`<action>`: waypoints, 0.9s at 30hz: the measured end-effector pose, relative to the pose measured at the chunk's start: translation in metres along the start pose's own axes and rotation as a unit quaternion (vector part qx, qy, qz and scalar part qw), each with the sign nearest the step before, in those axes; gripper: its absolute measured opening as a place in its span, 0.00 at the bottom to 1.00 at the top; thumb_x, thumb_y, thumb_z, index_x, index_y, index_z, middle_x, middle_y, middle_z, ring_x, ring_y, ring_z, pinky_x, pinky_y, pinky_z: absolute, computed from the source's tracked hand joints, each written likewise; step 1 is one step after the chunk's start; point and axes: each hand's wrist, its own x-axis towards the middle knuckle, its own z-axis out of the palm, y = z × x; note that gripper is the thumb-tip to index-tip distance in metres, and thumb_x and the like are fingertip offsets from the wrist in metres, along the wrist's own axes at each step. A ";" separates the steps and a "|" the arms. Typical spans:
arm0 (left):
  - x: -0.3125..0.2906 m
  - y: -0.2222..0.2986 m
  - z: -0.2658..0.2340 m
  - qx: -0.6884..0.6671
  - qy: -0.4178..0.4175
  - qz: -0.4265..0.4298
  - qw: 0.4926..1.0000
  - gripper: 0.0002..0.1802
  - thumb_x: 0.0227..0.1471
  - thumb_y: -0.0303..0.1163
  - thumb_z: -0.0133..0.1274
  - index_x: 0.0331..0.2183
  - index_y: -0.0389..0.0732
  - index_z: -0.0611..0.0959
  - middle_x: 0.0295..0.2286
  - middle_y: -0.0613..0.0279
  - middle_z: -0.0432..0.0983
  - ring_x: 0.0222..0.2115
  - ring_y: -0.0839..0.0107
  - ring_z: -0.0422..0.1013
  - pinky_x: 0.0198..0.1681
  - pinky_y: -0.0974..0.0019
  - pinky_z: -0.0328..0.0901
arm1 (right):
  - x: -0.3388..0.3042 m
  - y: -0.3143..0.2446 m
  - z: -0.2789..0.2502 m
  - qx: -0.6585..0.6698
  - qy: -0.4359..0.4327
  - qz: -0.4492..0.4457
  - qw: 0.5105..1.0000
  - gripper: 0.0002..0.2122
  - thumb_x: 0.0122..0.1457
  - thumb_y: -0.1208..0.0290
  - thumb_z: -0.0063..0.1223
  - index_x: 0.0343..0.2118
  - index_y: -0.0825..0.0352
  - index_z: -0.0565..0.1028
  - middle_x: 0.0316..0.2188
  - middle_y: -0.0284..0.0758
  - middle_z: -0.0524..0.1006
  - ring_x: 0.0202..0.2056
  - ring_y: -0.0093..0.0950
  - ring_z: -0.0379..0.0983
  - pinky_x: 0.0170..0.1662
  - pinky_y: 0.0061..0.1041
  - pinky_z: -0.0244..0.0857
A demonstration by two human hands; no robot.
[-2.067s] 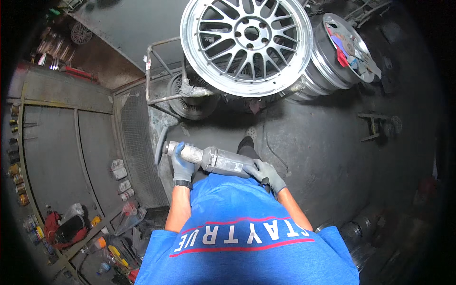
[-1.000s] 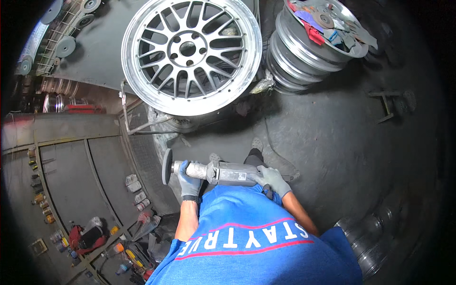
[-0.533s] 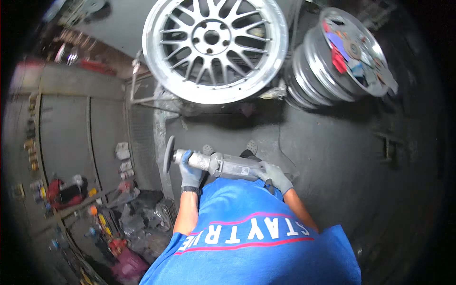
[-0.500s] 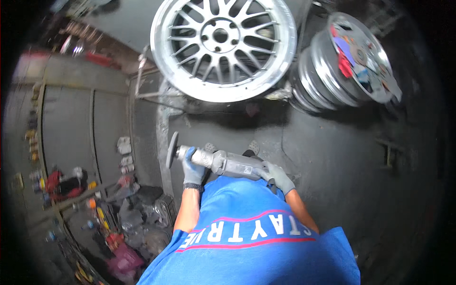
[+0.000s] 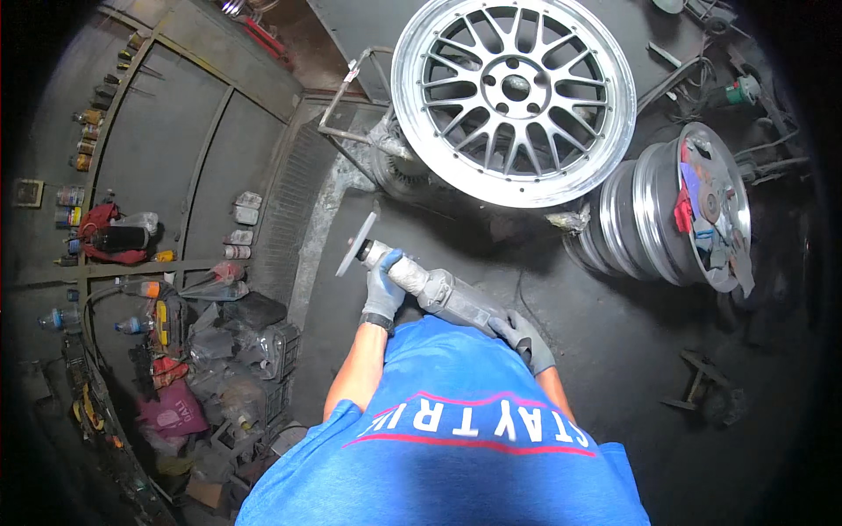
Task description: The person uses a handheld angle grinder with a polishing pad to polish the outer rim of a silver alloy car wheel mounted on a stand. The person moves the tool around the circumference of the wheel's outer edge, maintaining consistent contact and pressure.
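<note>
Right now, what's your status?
Left gloved hand gripping long grey power tool at neck; right gloved hand on rear. Thin grey disc apart from silver spoked wheel. Pale metal frame left of wheel.

Spoked wheel (image 5: pixel 517 103): upper rim cut off by top edge. Power tool (image 5: pixel 465 302): rear end hidden at right hand (image 5: pixel 529 342) and blue shirt (image 5: pixel 491 386). Disc (image 5: pixel 360 244): nearly edge-on, faces indistinct. Lower wheel (image 5: pixel 395 167): mostly hidden beneath spoked one. Wall containers (image 5: pixel 86 140): contents too small to tell.
</note>
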 end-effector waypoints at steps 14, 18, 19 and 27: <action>0.015 0.002 -0.004 0.017 -0.009 -0.027 0.999 0.06 0.58 0.32 0.60 0.36 0.41 0.84 0.34 0.56 0.82 0.39 0.58 0.79 0.54 0.52 0.74 | -0.006 0.003 0.008 -0.018 0.021 0.022 0.999 0.40 0.63 0.36 0.61 0.63 0.72 0.74 0.58 0.60 0.79 0.60 0.52 0.77 0.63 0.42 0.69; 0.008 0.009 0.000 0.009 -0.030 -0.049 0.998 0.06 0.59 0.31 0.59 0.37 0.40 0.85 0.36 0.55 0.83 0.41 0.57 0.80 0.54 0.52 0.75 | -0.011 0.000 0.010 0.050 0.007 0.009 0.999 0.40 0.63 0.39 0.63 0.64 0.73 0.74 0.58 0.57 0.80 0.60 0.48 0.77 0.64 0.40 0.68; 0.007 0.008 0.001 0.020 -0.034 -0.030 0.999 0.06 0.59 0.30 0.59 0.38 0.40 0.85 0.37 0.55 0.83 0.41 0.57 0.81 0.54 0.53 0.75 | -0.014 -0.003 0.011 0.078 0.005 0.000 0.997 0.40 0.62 0.40 0.64 0.64 0.73 0.74 0.58 0.56 0.80 0.60 0.47 0.77 0.64 0.40 0.68; -0.023 0.009 0.040 0.102 -0.070 0.057 0.991 0.09 0.59 0.24 0.60 0.42 0.37 0.85 0.39 0.56 0.83 0.43 0.60 0.81 0.56 0.56 0.75 | -0.023 -0.009 0.012 0.130 0.006 -0.001 0.992 0.38 0.62 0.46 0.69 0.63 0.77 0.74 0.56 0.51 0.81 0.57 0.39 0.78 0.62 0.35 0.69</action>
